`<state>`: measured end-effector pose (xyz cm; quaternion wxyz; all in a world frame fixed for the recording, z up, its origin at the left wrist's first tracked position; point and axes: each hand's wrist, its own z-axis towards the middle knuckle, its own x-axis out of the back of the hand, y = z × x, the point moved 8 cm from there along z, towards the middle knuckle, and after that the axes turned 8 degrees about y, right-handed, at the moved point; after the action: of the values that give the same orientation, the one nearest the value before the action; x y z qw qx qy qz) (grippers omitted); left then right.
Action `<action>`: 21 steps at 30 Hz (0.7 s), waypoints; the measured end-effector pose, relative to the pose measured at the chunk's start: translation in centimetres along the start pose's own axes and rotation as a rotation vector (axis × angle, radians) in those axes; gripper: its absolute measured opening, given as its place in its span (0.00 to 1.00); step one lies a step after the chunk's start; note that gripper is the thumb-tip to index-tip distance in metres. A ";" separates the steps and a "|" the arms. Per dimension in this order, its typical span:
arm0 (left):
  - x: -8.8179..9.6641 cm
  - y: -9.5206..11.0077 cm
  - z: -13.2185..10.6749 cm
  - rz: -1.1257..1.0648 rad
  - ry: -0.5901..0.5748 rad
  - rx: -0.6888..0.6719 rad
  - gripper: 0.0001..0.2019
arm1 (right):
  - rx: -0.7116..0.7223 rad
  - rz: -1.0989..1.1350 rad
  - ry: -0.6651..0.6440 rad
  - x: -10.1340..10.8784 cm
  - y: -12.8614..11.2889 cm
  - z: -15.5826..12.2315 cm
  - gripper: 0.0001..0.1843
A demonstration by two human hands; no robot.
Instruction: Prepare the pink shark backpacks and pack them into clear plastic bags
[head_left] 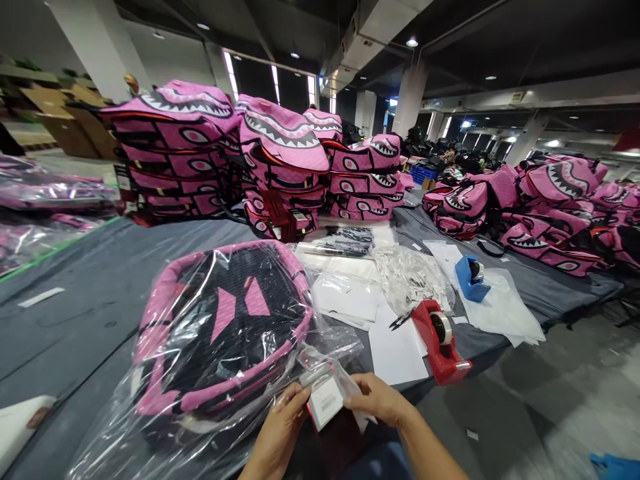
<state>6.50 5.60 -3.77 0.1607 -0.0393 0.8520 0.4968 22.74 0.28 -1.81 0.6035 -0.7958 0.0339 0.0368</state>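
At the table's (105, 287) near edge, the fingers of the left hand (286, 417) and right hand (376, 401) are closed on a tag (326, 402), one at each side of it — just beside the bag (235, 307), which lies in clear plastic (120, 437). This one looks part done: the bag is inside, but the plastic spreads loose, and I cannot tell whether it is sealed. Wrapped bags (50, 195) lie beyond the left edge — the stacks (175, 133) along the far edge stand unwrapped, seemingly left to do.

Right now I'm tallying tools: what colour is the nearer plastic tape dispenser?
The dispenser is red; head view.
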 end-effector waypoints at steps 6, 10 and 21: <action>2.9 -0.1 0.1 -0.160 0.096 0.192 0.14 | -0.015 -0.240 0.190 3.5 1.2 -0.5 0.16; 3.6 -1.2 0.4 -0.231 0.150 0.291 0.13 | -0.020 -0.175 0.230 2.4 1.9 -1.2 0.17; 2.6 -1.3 2.0 0.427 0.116 -0.276 0.36 | -0.026 -0.059 0.117 0.5 3.7 -1.7 0.30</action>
<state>4.80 6.91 -6.60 -0.0037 0.0913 0.7728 0.6280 22.86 -2.30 -4.92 0.5911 -0.8049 0.0450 -0.0272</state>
